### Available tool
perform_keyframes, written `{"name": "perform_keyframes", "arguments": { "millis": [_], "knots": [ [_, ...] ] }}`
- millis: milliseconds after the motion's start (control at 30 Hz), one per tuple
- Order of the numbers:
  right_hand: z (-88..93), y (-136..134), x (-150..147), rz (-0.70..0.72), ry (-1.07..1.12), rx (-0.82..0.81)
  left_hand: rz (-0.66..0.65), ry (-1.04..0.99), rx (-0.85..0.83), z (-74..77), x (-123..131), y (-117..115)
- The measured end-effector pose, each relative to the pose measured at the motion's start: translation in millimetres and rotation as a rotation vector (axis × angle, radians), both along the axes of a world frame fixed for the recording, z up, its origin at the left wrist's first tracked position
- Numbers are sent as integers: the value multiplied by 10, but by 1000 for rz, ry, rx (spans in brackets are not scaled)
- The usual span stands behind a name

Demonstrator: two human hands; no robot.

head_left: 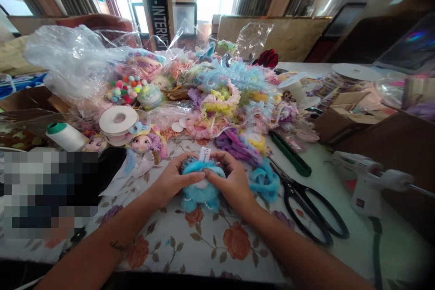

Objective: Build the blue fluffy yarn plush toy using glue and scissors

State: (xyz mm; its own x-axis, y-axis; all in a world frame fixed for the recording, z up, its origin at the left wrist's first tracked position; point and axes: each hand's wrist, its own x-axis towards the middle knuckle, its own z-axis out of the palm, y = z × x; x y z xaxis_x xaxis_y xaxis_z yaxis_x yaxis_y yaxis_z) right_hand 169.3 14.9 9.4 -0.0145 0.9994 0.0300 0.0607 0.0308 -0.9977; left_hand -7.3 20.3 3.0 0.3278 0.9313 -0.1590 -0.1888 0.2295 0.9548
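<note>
Between my two hands, low over the flowered tablecloth, is a fluffy blue craft piece (200, 194) with pearl-like beads along its lower edge and a white tag (205, 154) sticking up at the top. My left hand (175, 174) closes round its left side, thumb pressed on the blue fluff. On the other side my right hand (231, 176) grips it, its thumb meeting the left one near the middle. Most of my fingertips are hidden behind the piece. Just right of my right hand lies a loop of blue fibre (265, 182).
Black-handled scissors (306, 206) and a green cutter (292, 154) lie to the right, beside a white glue gun (370, 181). A ribbon spool (118, 120), thread cone (64, 137) and doll-face pieces (144, 142) sit at left. Heaped frilly trims (220, 99) fill the back.
</note>
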Motion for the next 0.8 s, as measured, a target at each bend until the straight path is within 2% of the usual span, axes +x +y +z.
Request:
{"name": "perform_keyframes", "arguments": {
  "millis": [200, 467, 700, 800],
  "knots": [
    [-18, -20, 38, 38, -31, 56, 38, -83, -115, 36, 15, -26],
    [-22, -22, 8, 2, -26, 20, 48, -123, -210, 118, 35, 9],
    [-61, 15, 19, 6, -30, -69, 123, -119, -290, 76, 38, 39],
    [-57, 14, 20, 8, -46, -61, 66, -102, -243, 62, 21, 26]
  ]
}}
